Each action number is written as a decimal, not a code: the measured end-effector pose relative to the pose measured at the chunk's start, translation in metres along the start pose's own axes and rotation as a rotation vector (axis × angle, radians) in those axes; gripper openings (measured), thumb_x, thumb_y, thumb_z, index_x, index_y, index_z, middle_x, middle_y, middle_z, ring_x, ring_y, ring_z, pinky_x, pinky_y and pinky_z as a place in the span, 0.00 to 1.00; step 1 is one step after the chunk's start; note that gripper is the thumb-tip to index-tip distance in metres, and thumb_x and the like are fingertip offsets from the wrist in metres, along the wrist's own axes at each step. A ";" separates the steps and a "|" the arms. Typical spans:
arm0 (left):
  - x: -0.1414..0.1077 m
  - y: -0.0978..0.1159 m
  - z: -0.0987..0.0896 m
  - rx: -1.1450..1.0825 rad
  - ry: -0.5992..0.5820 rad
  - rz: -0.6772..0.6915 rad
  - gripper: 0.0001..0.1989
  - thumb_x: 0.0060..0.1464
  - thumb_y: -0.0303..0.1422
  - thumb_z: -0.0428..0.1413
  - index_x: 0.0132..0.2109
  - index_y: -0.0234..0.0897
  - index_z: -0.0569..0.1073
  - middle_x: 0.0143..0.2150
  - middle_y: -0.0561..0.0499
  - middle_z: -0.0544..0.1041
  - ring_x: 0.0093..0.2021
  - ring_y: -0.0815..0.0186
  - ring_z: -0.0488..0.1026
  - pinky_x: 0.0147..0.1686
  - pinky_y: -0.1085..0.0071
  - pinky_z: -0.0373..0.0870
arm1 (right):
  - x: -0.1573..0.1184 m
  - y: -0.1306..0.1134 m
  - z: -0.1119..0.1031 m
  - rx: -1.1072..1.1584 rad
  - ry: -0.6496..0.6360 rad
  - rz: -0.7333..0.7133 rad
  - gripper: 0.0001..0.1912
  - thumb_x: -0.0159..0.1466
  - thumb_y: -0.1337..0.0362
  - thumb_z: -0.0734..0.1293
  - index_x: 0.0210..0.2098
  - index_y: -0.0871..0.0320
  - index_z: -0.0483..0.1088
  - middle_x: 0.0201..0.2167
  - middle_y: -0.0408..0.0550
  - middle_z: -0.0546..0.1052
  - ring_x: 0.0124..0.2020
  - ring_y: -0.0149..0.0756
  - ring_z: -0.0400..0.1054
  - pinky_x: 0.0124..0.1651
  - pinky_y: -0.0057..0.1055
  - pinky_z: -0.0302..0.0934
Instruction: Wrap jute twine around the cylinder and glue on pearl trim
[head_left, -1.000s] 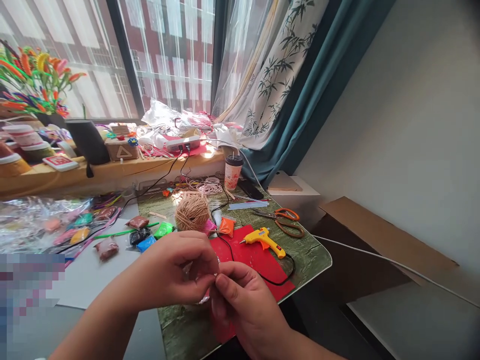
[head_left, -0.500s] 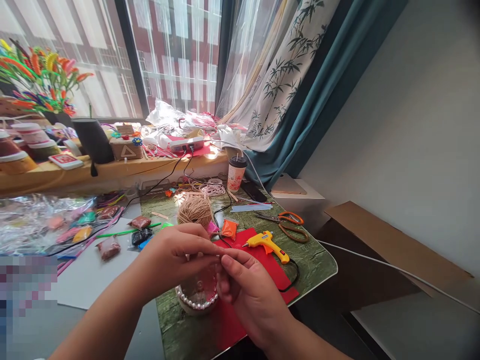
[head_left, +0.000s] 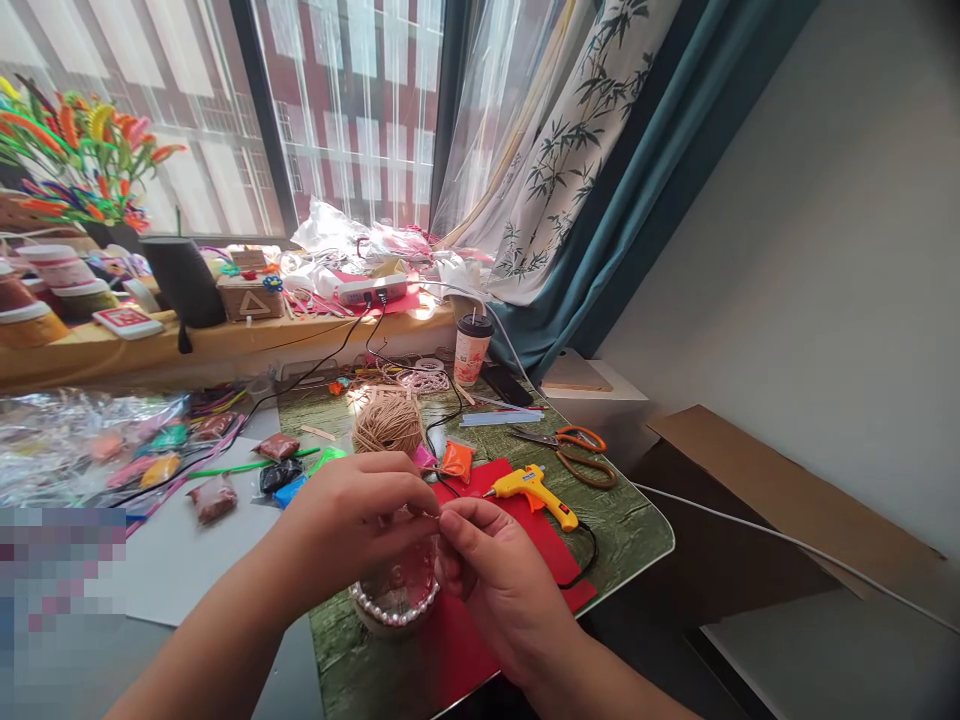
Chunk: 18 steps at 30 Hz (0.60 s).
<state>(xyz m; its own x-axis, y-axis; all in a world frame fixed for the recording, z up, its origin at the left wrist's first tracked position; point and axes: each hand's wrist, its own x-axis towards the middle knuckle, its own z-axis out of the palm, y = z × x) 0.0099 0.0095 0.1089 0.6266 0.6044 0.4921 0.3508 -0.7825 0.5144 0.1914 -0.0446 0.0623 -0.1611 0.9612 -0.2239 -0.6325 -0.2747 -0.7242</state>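
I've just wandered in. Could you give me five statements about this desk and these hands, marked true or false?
1. The yellow glue gun lies on the red sheet. True.
2. The two hands are held wide apart. False: the left hand and right hand are close together.
3. Pearl-like beads edge the round container. True.
4. The scissors lie left of the twine ball. False: the scissors lie right of the twine ball.
5. The paper cup has a black lid. True.

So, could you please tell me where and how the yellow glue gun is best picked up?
Probably by the handle of the yellow glue gun, coming from the right: it lies on its side, handle slanting right and toward the wearer, while the nozzle points left, away from that approach.
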 end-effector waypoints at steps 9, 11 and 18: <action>0.000 0.001 0.001 0.054 -0.001 -0.031 0.07 0.66 0.31 0.62 0.36 0.40 0.79 0.32 0.54 0.78 0.31 0.70 0.74 0.29 0.76 0.69 | 0.004 0.003 -0.002 -0.040 0.025 -0.018 0.24 0.49 0.48 0.87 0.30 0.59 0.80 0.16 0.38 0.72 0.18 0.25 0.60 0.23 0.24 0.51; 0.000 0.001 0.002 0.068 0.004 -0.024 0.07 0.65 0.31 0.62 0.36 0.40 0.78 0.31 0.55 0.78 0.30 0.70 0.74 0.29 0.76 0.68 | 0.004 0.003 -0.003 -0.067 0.039 -0.032 0.24 0.49 0.48 0.87 0.30 0.59 0.81 0.16 0.38 0.72 0.19 0.25 0.61 0.24 0.24 0.51; 0.001 0.001 0.004 0.062 0.021 0.002 0.05 0.66 0.31 0.62 0.38 0.40 0.78 0.31 0.55 0.77 0.30 0.70 0.73 0.29 0.76 0.67 | 0.008 0.003 -0.008 -0.090 -0.006 -0.051 0.23 0.49 0.47 0.86 0.30 0.59 0.81 0.15 0.37 0.70 0.18 0.25 0.59 0.25 0.25 0.50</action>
<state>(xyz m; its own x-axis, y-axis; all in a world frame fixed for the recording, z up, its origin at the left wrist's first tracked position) 0.0139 0.0086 0.1070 0.6129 0.6050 0.5083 0.3921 -0.7914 0.4690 0.1944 -0.0382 0.0530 -0.1355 0.9740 -0.1818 -0.5696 -0.2267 -0.7900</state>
